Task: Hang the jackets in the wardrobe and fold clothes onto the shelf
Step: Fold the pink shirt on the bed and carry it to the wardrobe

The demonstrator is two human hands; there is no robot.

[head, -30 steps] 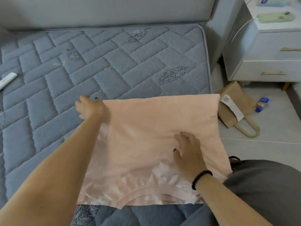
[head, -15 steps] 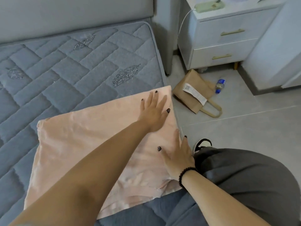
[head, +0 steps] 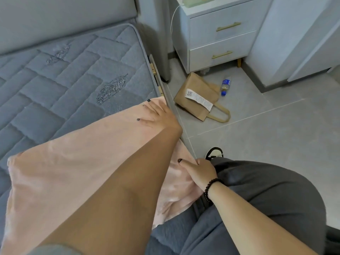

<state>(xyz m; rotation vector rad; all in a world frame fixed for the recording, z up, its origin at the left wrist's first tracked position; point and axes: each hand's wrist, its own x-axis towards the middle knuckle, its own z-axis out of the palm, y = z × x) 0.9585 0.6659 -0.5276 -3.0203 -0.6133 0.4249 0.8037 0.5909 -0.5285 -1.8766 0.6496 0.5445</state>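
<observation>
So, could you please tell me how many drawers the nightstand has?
2 on the nightstand: upper drawer directly above lower drawer, each with a gold handle. Its top is cut off, so another may be hidden.

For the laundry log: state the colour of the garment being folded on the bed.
Pale peach-pink garment, plain; shown in the head view.

QR code on white receipt (head: pixel 198 98) stuck to paper bag (head: pixel 195 96); print illegible.

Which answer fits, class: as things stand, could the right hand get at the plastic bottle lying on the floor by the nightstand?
Probably not from here. The right hand grips the pink garment at the mattress edge, while the bottle lies well beyond, past the paper bag. Nothing blocks it, only distance.
</observation>
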